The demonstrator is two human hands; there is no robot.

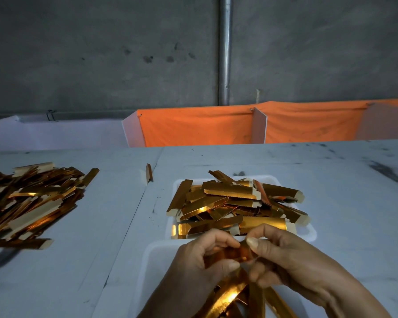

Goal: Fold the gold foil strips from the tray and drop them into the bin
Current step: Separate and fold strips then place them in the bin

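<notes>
Both my hands pinch one gold foil strip (pixel 233 253) between thumbs and fingers: left hand (pixel 200 262) and right hand (pixel 292 260), above the near white tray (pixel 154 255). Two trays; the far tray (pixel 308 232) holds a pile beyond counting. A third heap (pixel 30 203) lies on the desk (pixel 331 191), left.

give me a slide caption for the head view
Both hands pinch a gold foil strip above white trays.
</notes>
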